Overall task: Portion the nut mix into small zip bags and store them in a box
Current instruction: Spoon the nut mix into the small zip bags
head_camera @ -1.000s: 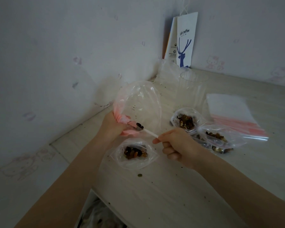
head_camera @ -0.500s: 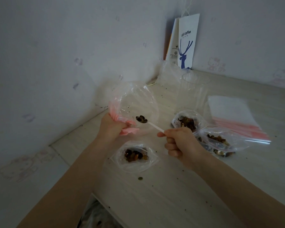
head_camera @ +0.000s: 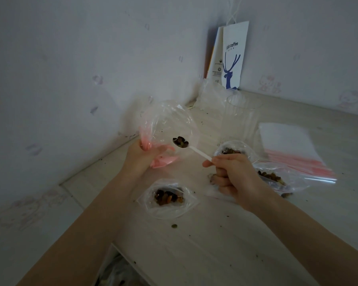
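Spoon (head_camera: 194,150) loaded with nut mix (head_camera: 180,141), pinched by its white handle in right hand (head_camera: 234,178), bowl held level so nothing spills. Bowl sits just right of left hand (head_camera: 142,159), which clenches the bunched pink mouth of large zip bag (head_camera: 170,124), holding it up off the counter (head_camera: 215,244) so the opening is reachable. Small open bag (head_camera: 166,200) lies flat just below both hands, mouth gaping, probably the next drop. 2 part-filled bags (head_camera: 234,148) beyond right hand; empty bag stack (head_camera: 287,145) further right.
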